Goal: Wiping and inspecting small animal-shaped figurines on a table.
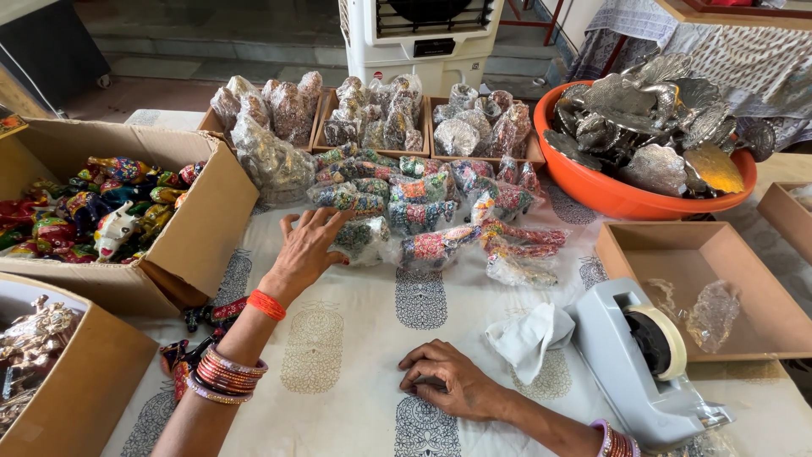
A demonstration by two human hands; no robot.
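My left hand (306, 245) reaches forward, fingers spread, and rests at the near edge of a heap of colourful painted figurines wrapped in clear plastic (423, 203); its fingertips touch one wrapped piece (362, 237). Nothing is gripped in it. My right hand (448, 382) lies palm down on the printed white tablecloth (355, 338), fingers curled loosely, holding nothing. A crumpled white cloth (529, 337) lies just right of it, next to a grey tape dispenser (644, 364).
A cardboard box of unwrapped painted figurines (110, 211) stands at left; another box with metal figures (42, 355) is at near left. Trays of wrapped pieces (372, 114) line the back. An orange tub of silver metal pieces (651, 135) and shallow brown trays (710, 292) sit right.
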